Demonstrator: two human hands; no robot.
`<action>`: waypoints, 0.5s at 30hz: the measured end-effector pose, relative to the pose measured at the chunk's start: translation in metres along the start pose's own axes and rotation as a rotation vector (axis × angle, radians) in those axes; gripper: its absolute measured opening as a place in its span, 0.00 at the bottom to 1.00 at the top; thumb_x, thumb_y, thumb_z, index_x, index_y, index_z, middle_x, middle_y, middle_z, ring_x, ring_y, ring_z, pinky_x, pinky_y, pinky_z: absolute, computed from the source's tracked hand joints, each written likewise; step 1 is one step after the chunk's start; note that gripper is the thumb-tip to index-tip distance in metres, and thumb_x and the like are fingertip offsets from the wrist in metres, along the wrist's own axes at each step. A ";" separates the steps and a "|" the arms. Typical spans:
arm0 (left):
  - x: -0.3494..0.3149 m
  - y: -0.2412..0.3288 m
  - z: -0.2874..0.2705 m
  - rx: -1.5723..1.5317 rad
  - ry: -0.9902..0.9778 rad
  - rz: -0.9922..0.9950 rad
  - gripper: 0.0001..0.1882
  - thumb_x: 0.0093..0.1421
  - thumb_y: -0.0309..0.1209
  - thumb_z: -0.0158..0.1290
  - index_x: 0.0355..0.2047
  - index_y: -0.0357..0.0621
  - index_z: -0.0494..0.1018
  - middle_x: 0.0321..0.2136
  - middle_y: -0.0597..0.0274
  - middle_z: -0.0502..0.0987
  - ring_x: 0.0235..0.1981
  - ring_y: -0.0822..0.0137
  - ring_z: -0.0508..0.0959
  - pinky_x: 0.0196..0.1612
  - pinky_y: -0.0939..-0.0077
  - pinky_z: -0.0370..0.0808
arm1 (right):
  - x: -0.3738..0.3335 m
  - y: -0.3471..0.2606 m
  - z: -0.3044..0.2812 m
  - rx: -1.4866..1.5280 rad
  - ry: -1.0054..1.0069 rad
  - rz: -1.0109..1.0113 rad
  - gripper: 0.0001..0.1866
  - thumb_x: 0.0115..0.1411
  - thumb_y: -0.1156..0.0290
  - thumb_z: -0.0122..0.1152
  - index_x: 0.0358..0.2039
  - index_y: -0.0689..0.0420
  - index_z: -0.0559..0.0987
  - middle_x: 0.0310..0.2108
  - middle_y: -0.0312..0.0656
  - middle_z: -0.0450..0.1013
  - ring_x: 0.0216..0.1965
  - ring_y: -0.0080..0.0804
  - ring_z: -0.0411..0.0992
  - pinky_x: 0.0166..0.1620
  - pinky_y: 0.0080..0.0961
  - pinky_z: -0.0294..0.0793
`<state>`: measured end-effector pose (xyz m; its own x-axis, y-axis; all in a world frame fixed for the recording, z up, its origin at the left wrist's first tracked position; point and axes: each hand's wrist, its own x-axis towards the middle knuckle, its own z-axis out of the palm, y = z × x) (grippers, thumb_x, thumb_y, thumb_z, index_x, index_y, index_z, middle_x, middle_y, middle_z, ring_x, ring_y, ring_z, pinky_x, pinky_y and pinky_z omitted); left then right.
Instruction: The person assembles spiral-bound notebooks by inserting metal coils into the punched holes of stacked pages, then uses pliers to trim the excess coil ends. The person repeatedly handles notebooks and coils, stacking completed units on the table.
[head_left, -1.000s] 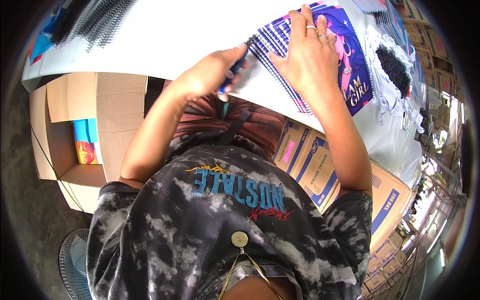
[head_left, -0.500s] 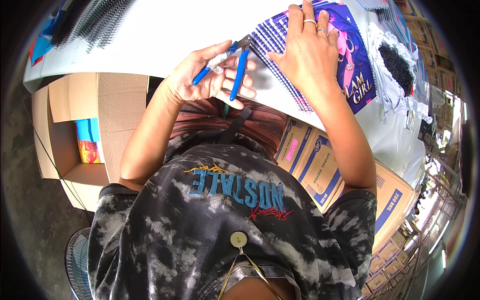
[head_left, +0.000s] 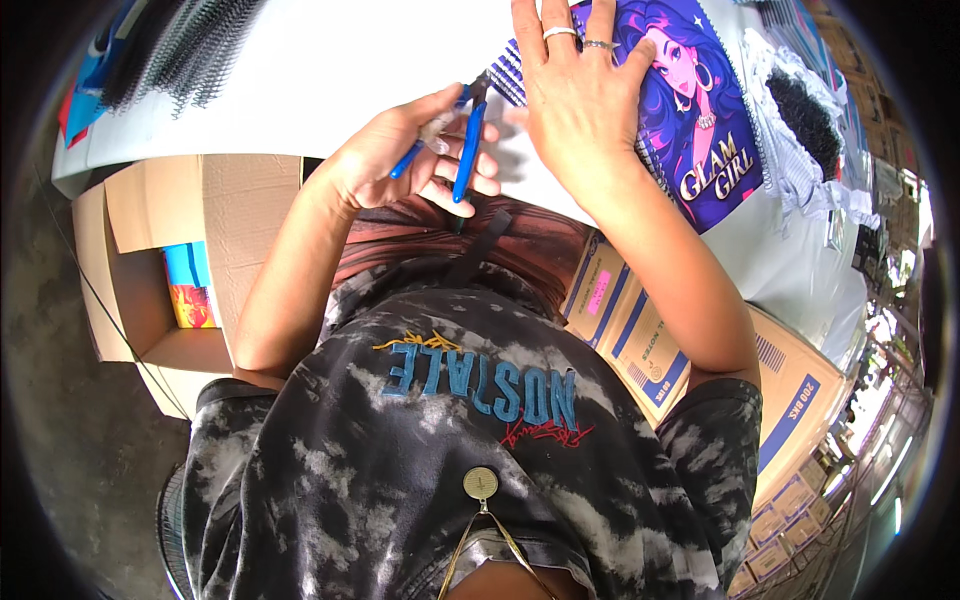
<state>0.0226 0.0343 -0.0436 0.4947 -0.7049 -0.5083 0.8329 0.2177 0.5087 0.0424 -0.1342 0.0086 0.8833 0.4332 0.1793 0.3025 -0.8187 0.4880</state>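
My left hand [head_left: 385,155] holds blue-handled cutting pliers [head_left: 468,150], with white wrapping on one handle. The handles are spread and several fingers are stretched out around them. The dark jaws point up toward the coil-bound edges of a fanned stack of purple spiral notebooks [head_left: 715,150]. On the left part of this stack lies my right hand [head_left: 582,105], palm down, fingers apart, two rings on it. It hides much of the coil edges. The top cover shows a drawn figure with long purple hair and hoop earrings.
Black spiral coils [head_left: 190,55] lie at the far left of the white table [head_left: 350,60]. An open cardboard box [head_left: 250,210] with colourful items stands below left. White crumpled cloth with black stuff [head_left: 805,125] sits at the right. Closed cartons [head_left: 625,320] stand under my right arm.
My right hand has slid left across the notebooks, uncovering more of the top cover. My left hand, still holding the pliers, has moved only slightly.
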 end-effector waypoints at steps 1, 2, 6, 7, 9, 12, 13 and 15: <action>0.003 -0.002 -0.010 -0.101 -0.115 0.000 0.35 0.63 0.55 0.30 0.49 0.33 0.63 0.35 0.46 0.73 0.42 0.49 0.75 0.39 0.51 0.76 | 0.000 0.000 0.000 0.002 -0.022 -0.004 0.38 0.49 0.58 0.58 0.59 0.58 0.58 0.60 0.45 0.53 0.59 0.50 0.52 0.52 0.58 0.57; 0.004 -0.002 -0.013 -0.147 -0.145 -0.008 0.35 0.63 0.55 0.29 0.49 0.33 0.63 0.36 0.45 0.73 0.42 0.49 0.75 0.38 0.51 0.76 | 0.001 0.002 -0.002 0.002 -0.040 -0.015 0.36 0.50 0.60 0.56 0.59 0.57 0.58 0.59 0.44 0.54 0.59 0.50 0.52 0.52 0.58 0.57; 0.009 -0.002 -0.024 -0.304 -0.235 -0.060 0.33 0.63 0.55 0.30 0.47 0.33 0.64 0.33 0.48 0.72 0.38 0.50 0.75 0.38 0.50 0.76 | 0.004 0.004 -0.017 -0.008 -0.118 -0.045 0.31 0.54 0.65 0.50 0.59 0.55 0.59 0.58 0.43 0.56 0.58 0.49 0.53 0.51 0.56 0.58; 0.011 -0.002 -0.029 -0.337 -0.250 -0.077 0.33 0.63 0.54 0.31 0.46 0.33 0.65 0.31 0.50 0.72 0.36 0.51 0.74 0.38 0.49 0.75 | 0.005 0.004 -0.017 -0.015 -0.107 -0.043 0.31 0.54 0.64 0.50 0.59 0.55 0.59 0.58 0.43 0.57 0.58 0.49 0.53 0.51 0.56 0.58; 0.008 0.005 -0.029 -0.282 -0.275 -0.091 0.30 0.64 0.52 0.32 0.41 0.33 0.67 0.24 0.56 0.70 0.28 0.58 0.73 0.35 0.53 0.75 | 0.002 0.003 -0.012 -0.029 -0.089 -0.034 0.32 0.53 0.62 0.52 0.59 0.54 0.58 0.57 0.43 0.57 0.58 0.50 0.53 0.51 0.56 0.58; 0.005 0.015 -0.006 0.151 -0.007 -0.089 0.30 0.64 0.52 0.32 0.40 0.33 0.67 0.25 0.54 0.72 0.30 0.60 0.75 0.32 0.58 0.75 | 0.000 0.004 -0.003 -0.044 -0.022 -0.045 0.34 0.53 0.60 0.53 0.59 0.54 0.58 0.56 0.44 0.58 0.58 0.50 0.53 0.51 0.56 0.58; 0.003 0.017 0.006 0.293 0.084 -0.087 0.30 0.64 0.51 0.32 0.40 0.33 0.67 0.26 0.53 0.72 0.31 0.60 0.75 0.31 0.60 0.76 | 0.000 0.004 -0.002 -0.067 -0.039 -0.043 0.34 0.52 0.59 0.54 0.59 0.54 0.58 0.55 0.44 0.59 0.58 0.50 0.54 0.51 0.56 0.58; 0.001 0.022 0.025 0.589 0.270 -0.075 0.29 0.64 0.51 0.32 0.40 0.32 0.67 0.27 0.52 0.73 0.33 0.61 0.76 0.29 0.64 0.76 | 0.003 0.004 -0.004 -0.093 -0.073 -0.032 0.34 0.52 0.58 0.54 0.59 0.53 0.59 0.54 0.44 0.59 0.57 0.50 0.54 0.51 0.57 0.58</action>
<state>0.0357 0.0216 -0.0159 0.5490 -0.4931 -0.6749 0.6305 -0.2858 0.7216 0.0447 -0.1351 0.0146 0.8984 0.4273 0.1015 0.2995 -0.7651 0.5700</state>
